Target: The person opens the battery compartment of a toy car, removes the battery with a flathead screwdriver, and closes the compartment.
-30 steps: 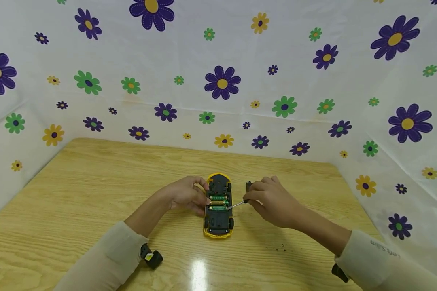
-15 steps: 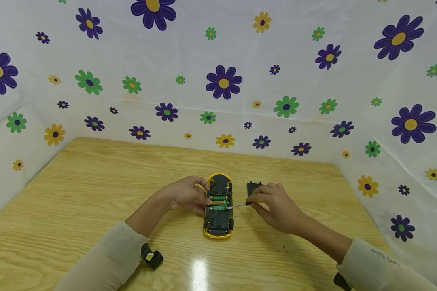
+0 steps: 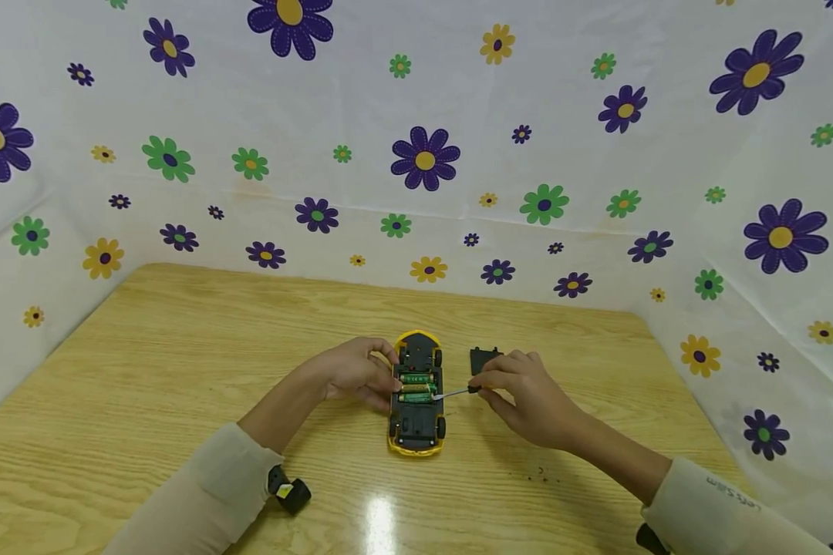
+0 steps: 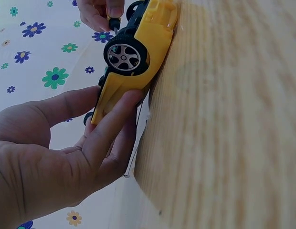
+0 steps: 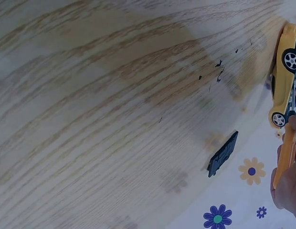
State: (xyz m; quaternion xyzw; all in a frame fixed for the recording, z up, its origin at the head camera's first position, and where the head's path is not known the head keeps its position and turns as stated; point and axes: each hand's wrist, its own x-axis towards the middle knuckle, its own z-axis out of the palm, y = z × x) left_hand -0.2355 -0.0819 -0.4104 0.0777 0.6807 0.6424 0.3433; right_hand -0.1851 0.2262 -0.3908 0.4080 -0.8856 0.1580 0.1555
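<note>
A yellow toy car (image 3: 416, 425) lies upside down, its black underside facing up. Three green-and-gold batteries (image 3: 416, 378) sit side by side in its uncovered compartment. My left hand (image 3: 352, 373) grips the car from the left; in the left wrist view the thumb is at the underside edge and fingers press the yellow body (image 4: 160, 28). My right hand (image 3: 524, 395) holds a screwdriver (image 3: 455, 392), whose orange handle (image 5: 284, 160) shows in the right wrist view. The metal tip meets the right end of the nearest battery; whether it is wedged beneath cannot be told.
A black battery cover (image 3: 482, 360) lies on the wooden table (image 3: 180, 370) just beyond my right hand. Several small dark bits (image 3: 541, 472) are scattered nearer, to the right of the car. A flower-printed white cloth (image 3: 361, 185) encloses the table's back and sides.
My right hand has shifted slightly right and nearer, the screwdriver lying flatter, and more of the battery cover shows. The left hand and the car have stayed in place.
</note>
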